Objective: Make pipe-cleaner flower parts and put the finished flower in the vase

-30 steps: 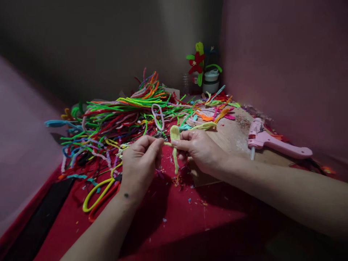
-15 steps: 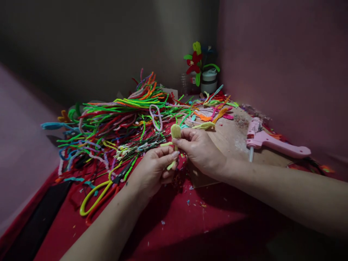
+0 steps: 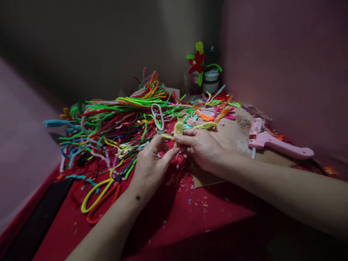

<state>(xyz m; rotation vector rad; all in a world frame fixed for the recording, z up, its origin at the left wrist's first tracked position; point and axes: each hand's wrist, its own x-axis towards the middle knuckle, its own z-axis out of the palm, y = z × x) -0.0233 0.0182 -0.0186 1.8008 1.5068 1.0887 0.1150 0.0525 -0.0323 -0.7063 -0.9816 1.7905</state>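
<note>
A pale yellow pipe-cleaner petal, a rounded, filled shape, stands upright at the middle of the view. My right hand pinches its lower part between thumb and fingers. From there a loose pale yellow pipe-cleaner end sticks out leftward, towards my left index finger. My left hand is just left of the petal, thumb and index finger apart, with the thumb tip close to the short stem below. Its other fingers are partly hidden. Scissors with yellow and red-orange handles lie left of my left wrist.
A large heap of coloured pipe cleaners covers the back left. At right, a pink glue gun rests on a brown board beside loose petals. Fuzzy flowers stand behind near a lidded container. Scraps dot the red cloth.
My left thumb and fingers have parted from their pinch below the petal, and the hand has turned, rising slightly. My right hand still pinches the petal. The whole view has shifted a little.
</note>
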